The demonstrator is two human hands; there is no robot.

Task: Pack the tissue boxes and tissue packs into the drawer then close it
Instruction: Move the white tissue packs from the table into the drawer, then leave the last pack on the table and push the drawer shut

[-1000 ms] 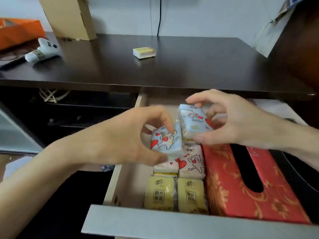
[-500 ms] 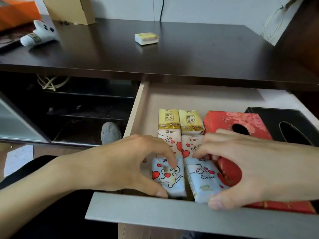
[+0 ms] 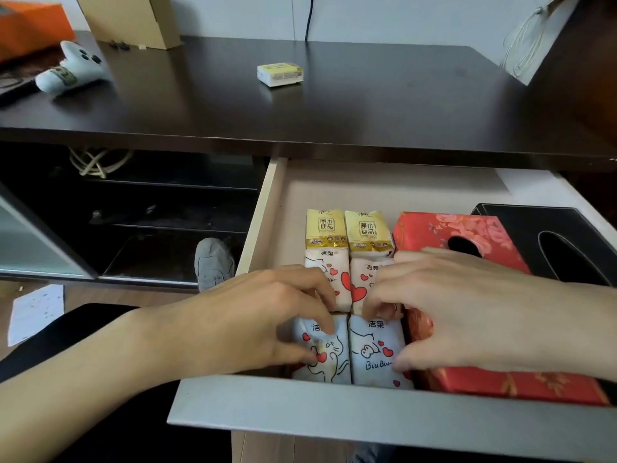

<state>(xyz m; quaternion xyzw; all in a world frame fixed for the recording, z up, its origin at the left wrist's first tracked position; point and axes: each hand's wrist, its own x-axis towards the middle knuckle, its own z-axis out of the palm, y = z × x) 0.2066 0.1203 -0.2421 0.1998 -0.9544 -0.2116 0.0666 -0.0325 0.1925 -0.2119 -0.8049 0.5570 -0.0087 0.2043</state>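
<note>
**Drawer nearly packed, one pack still out on the desk**

While the pale wooden drawer with the grey front panel (image 3: 384, 426) is standing pulled open, both hands are seating the front row of packs. The left hand (image 3: 253, 325) is pinching the pale blue soft tissue pack with red hearts (image 3: 329, 362) between thumb and curled fingers; the right hand (image 3: 467, 315) is curling round its twin marked "BiuBiu" (image 3: 374, 352), just beside it. Behind them are lying two white heart-printed packs (image 3: 344, 279) and two yellow packs (image 3: 347, 228). The red floral tissue box (image 3: 434, 228) and the black leather-look tissue box (image 3: 534, 222) are sitting alongside, touching. By my judgement, most packing is done: one small yellow-and-white tissue pack (image 3: 279, 74) is waiting on the dark wooden desk top (image 3: 400, 105), and the drawer is not yet closed.
</note>
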